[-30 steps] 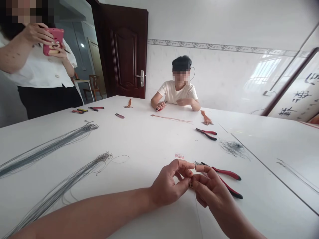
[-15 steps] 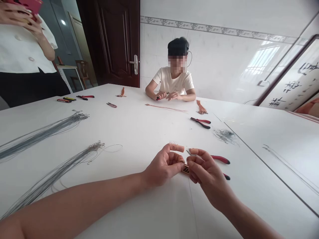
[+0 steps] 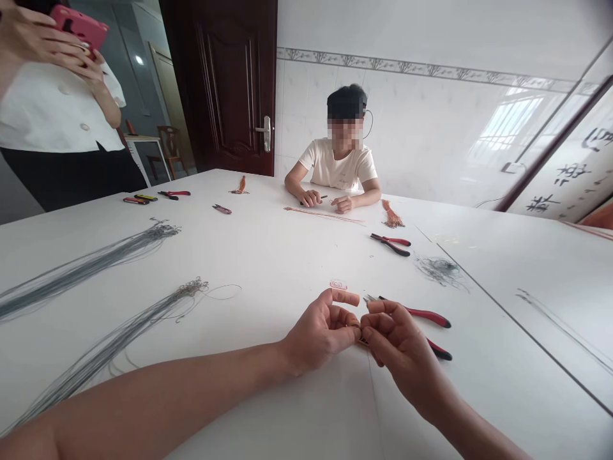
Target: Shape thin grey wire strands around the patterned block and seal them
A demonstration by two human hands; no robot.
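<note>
L hand (image 3: 313,335) & R hand (image 3: 402,348) both pinch small dark pc (image 3: 363,342) btwn them, equally nr; pc mostly hidden, long axis unclear

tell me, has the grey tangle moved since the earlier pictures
No. The grey tangle lies at the same spot by the seam; only the view has shifted.

Small piece (image 3: 363,341) — mostly hidden, nearest pliers (image 3: 433,316) partly behind right hand (image 3: 402,351), grey strands (image 3: 96,264) — cut off left
</note>
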